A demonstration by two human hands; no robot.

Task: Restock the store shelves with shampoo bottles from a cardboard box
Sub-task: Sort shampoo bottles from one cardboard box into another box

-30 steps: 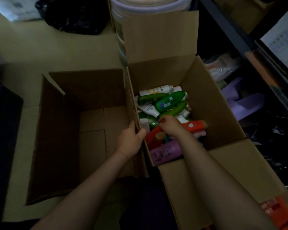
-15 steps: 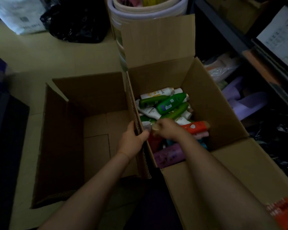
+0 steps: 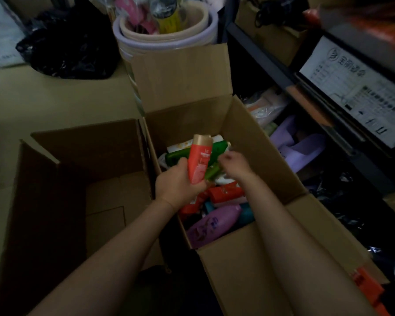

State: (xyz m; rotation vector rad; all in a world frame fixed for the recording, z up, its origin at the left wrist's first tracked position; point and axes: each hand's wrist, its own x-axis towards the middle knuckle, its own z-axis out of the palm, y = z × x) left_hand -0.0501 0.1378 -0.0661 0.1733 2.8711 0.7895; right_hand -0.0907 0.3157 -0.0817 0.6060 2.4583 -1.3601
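Left hand (image 3: 178,185) grip holds orange bottle (image 3: 200,160) (gold cap up) | right hand (image 3: 234,164) grip curled, blurred, contents untellable

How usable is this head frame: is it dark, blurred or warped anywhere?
Head view: dim and underexposed overall, with the empty box interior nearly black. The right hand is motion-blurred, so its grip is unclear; the left hand and its red bottle read fairly sharp. Wide-angle lens bends the shelf rails at right. No glare.
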